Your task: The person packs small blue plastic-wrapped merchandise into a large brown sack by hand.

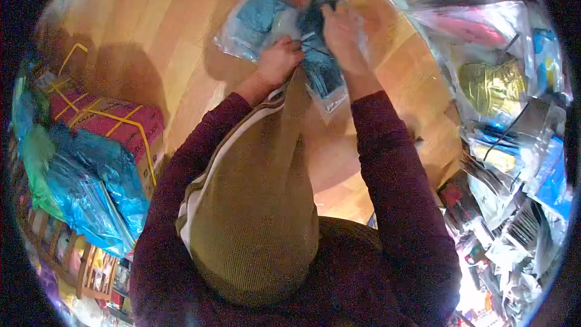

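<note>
Wooden floor (139,12) beneath, with clear packaging (236,47) ahead, blue contents (261,13) inside. Left hand (279,60) clamped on its near edge; right hand (342,31) apart, blurred against the dark part, grip impossible to tell. Left, red carton (109,115), lettering unreadable; right, clear bag around gold item (493,88).

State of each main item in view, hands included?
Clear plastic packaging with blue contents: crumpled; sealing unclear
Bare left hand: fingers curled, closed on the packaging
Bare right hand: blurred, at the packaging; grip unclear
Red-and-brown cardboard box: strapped
Shiny blue plastic bag: wrinkled
Shiny gold item: plastic-wrapped
</note>
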Demonstrator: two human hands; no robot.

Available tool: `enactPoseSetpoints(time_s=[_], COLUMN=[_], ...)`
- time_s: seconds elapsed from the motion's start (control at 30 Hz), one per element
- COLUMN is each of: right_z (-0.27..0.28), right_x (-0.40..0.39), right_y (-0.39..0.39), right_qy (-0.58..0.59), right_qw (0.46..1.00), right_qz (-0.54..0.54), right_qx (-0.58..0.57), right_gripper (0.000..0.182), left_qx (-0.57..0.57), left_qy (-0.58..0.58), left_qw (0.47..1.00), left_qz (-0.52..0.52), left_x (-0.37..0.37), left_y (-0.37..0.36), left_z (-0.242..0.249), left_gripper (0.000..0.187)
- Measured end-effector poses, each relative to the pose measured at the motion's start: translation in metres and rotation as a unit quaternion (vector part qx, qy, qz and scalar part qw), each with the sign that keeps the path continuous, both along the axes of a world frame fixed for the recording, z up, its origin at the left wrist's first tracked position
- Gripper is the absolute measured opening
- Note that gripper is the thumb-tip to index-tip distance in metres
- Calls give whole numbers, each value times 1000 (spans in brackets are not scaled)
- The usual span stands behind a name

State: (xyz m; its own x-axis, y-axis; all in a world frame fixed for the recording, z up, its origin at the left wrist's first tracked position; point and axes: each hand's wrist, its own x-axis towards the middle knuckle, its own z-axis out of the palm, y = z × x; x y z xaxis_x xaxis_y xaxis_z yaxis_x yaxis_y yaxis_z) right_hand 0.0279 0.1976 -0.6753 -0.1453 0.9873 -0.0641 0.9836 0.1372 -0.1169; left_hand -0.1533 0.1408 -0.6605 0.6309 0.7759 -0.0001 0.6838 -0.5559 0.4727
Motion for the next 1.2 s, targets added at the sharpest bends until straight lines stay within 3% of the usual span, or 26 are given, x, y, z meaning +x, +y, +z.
enactPoseSetpoints(time_s=[0.07, 0.13, 0.17, 0.23, 0.27, 0.33, 0.4, 0.47, 0.5, 0.57, 0.63, 0.77, 0.83, 0.87, 0.9, 0.93, 0.97, 1.0, 1.03, 1.07, 1.1, 1.17, 1.2], right_z=[-15, -22, -25, -2, 16, 47, 23, 7, 6, 5, 6, 2, 6, -3, -13, 0, 14, 10, 3, -5, 11, 59, 56], right_x=[25, 39, 47, 48, 36, -8, -39, -49, -55, -43, -30, 3, 33, 56, 82, 104, 122, 136, 146, 156, 150, 125, 125], right_y=[12, 19, 18, 6, -1, -12, -27, -34, -33, -27, -16, -5, -2, -9, -16, -30, -45, -48, -54, -59, -60, -61, -61], right_qy=[-8, 42, 39, 160, 157, 144, 130, 157, 189, 142, 44, -17, 180, 391, 582, 416, 229, 227, 544, 782, 782, 804, 805], right_qw=[998, 982, 983, 967, 967, 961, 991, 986, 980, 987, 996, 998, 949, 879, 764, 889, 969, 969, 806, 522, 522, 442, 441], right_qz=[-34, -170, -167, -197, -198, -196, 40, 49, 61, 70, 0, -58, -204, -228, -243, -166, -81, -81, -226, -337, -336, -380, -380], right_qx=[50, -72, -71, -8, -14, -130, 13, 16, 12, 39, -71, 16, -158, -152, -139, -98, -51, -49, -60, -60, -58, -119, -120], right_gripper=[27, 30, 30, 24, 24, 26, 30, 30, 29, 21, 25, 22, 27, 31, 36, 38, 41, 41, 33, 25, 25, 25, 25], left_qx=[-14, 13, 13, 62, 55, -21, -25, -30, 2, 29, -6, 28, 32, 35, 33, 43, 54, 54, 47, 39, 41, -12, -11], left_qy=[-58, -93, -95, -59, -61, -18, -47, -68, -61, -45, 5, -42, -46, -50, -49, -69, -90, -93, -110, -127, -128, -184, -182], left_qw=[998, 996, 995, 996, 997, 1000, 998, 994, 997, 999, 1000, 999, 998, 998, 998, 997, 994, 994, 993, 991, 991, 981, 982], left_qz=[28, -10, -6, -14, -14, 7, 41, 82, 40, -1, -2, -14, -12, -9, -5, -1, 1, 0, 11, 21, 21, 52, 53], left_x=[-1, -5, -5, -8, -8, -7, -2, -2, -5, -10, -2, -5, -7, -9, -11, -12, -12, -13, -14, -14, -14, -16, -17], left_y=[1, 0, 0, -4, -7, -7, -8, -5, -4, -2, -2, -2, -2, -4, -5, -5, -5, -5, -5, -5, -4, -2, -1], left_z=[-2, -7, -10, -14, -12, -3, -16, -15, -9, -4, -5, -16, -14, -13, -15, -18, -19, -18, -17, -15, -15, -16, -19], left_gripper=[10, 11, 11, 12, 12, 13, 13, 13, 13, 14, 14, 14, 15, 15, 15, 15, 15, 15, 16, 17, 17, 19, 19])
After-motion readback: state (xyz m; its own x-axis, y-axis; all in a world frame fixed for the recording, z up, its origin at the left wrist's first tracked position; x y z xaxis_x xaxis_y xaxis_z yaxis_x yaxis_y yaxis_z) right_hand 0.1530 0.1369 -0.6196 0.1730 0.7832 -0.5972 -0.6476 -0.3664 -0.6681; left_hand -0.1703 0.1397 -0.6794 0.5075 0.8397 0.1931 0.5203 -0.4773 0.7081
